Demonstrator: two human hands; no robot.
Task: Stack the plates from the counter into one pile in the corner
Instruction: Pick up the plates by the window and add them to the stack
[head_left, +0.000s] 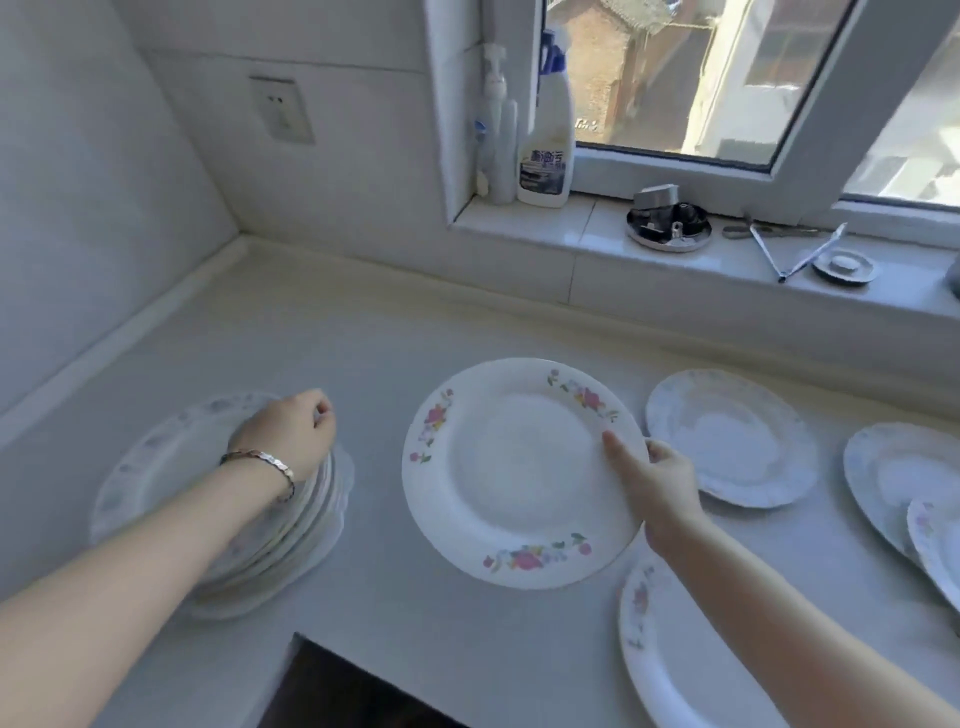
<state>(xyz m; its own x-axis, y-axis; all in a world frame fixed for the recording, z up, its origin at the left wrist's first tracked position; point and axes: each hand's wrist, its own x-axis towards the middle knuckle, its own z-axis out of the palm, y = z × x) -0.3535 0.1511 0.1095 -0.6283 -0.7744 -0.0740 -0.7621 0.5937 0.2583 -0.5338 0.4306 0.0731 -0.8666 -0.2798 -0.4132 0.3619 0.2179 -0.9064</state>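
Head view: R hand (655, 480) fingers pinch the flower plate (519, 467) by its rim, thumb on top, to carry it flat over the tabletop (363, 338) to the pile (249, 525). L hand (291, 436) sits on the pile, prob. to steady it; fingers curled, can't tell if gripping. 4 loose plates (727, 436) wait nearby. Metal dish (670, 247) on the sill holds small bits

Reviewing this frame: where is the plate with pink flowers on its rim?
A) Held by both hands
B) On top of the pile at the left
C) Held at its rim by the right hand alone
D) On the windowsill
C: the right hand pinches the flowered plate at its right rim, thumb on top, while the left hand lies on the pile, apart from that plate.
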